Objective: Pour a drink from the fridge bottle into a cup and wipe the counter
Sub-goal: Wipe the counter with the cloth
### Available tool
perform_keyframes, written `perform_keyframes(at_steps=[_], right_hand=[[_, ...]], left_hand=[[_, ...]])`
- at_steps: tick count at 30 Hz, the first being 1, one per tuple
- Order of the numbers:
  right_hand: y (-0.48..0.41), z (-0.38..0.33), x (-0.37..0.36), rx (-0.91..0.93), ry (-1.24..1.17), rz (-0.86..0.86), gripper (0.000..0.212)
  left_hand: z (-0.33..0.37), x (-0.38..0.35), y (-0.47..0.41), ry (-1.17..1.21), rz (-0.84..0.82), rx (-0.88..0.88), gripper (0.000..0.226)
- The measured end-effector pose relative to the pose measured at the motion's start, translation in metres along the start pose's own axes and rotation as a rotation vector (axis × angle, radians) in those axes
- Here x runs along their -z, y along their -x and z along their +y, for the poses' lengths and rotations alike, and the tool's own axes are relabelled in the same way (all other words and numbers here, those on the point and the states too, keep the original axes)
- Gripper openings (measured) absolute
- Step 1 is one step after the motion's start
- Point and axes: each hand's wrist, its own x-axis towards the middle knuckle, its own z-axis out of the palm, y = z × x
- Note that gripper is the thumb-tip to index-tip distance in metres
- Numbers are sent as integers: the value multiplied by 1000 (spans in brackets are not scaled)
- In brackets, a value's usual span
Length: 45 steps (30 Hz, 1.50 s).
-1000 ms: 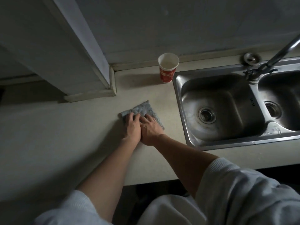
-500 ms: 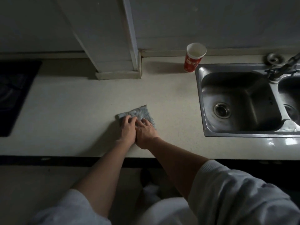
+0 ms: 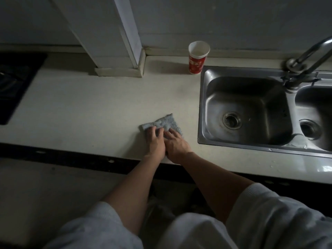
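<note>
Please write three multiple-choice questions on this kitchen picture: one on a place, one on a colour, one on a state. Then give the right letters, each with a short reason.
1. Where does the paper cup stand?
A. on a shelf
B. on the counter, at the sink's back left corner
C. on a tray

2. Which colour is the cloth?
A. yellow
B. white
C. grey-blue

3. How do the left hand and right hand meet the cloth?
A. both press on its near part
B. one lifts it
C. neither touches it

Answers:
1 B: it stands by the wall, next to the sink rim.
2 C: the folded cloth looks grey-blue.
3 A: fingers of both hands lie on it.
</note>
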Motion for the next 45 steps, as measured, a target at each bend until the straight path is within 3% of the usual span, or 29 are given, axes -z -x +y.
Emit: perform_keyframes(at_steps=[7, 11, 17, 23, 27, 36, 41, 45], right_hand=[[28, 90, 12, -164, 38, 18, 77], [30, 105, 12, -161, 76, 9, 83], [20, 83, 7, -113, 92, -12, 71], [-32, 33, 7, 27, 87, -74, 72], [-70, -1, 13, 93, 71, -27, 67], [-173, -54, 39, 56, -69, -55, 67], [-213, -36, 40, -14, -70, -4, 72], [-211, -1, 52, -84, -98, 55, 74]], left_hand=[[98, -28, -13, 54, -65, -165, 44], [112, -36, -18, 32, -50, -200, 43], [90, -25, -17, -14, -34, -181, 49], [29, 5, -33, -33, -28, -10, 53], [-14, 30, -57, -43, 3, 49, 53], [-91, 69, -142, 12, 28, 111, 49], [-77, 81, -183, -46, -19, 103, 51], [-43, 72, -205, -41, -5, -28, 50]])
